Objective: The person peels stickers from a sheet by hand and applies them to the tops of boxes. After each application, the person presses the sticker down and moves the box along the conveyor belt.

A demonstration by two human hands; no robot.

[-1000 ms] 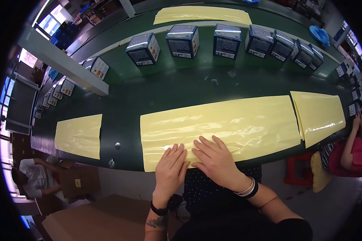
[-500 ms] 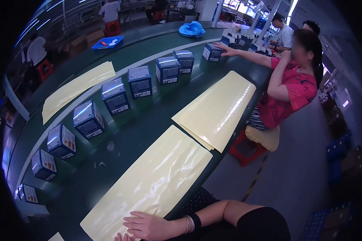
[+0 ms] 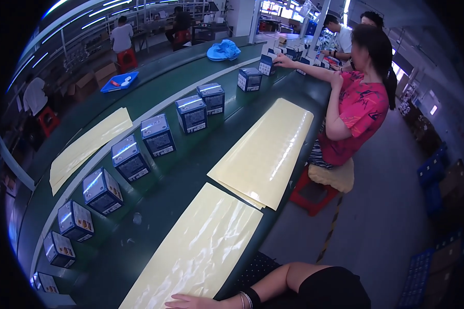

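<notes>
Grip of the right hand (image 3: 197,303), head view: released, fingers extended and resting on the glossy yellow sheet (image 3: 206,242), which runs diagonally up from the lower edge on the green surface (image 3: 162,198). The left hand is out of view. Streaked highlights mark ripples in the sheet; flat, even pressure would probably smooth these better than digging fingertips, which might crease it. Just beyond lies a fanned yellow stack (image 3: 268,149), best left unnudged. Blue cartons (image 3: 158,135) stand in a row leftward.
</notes>
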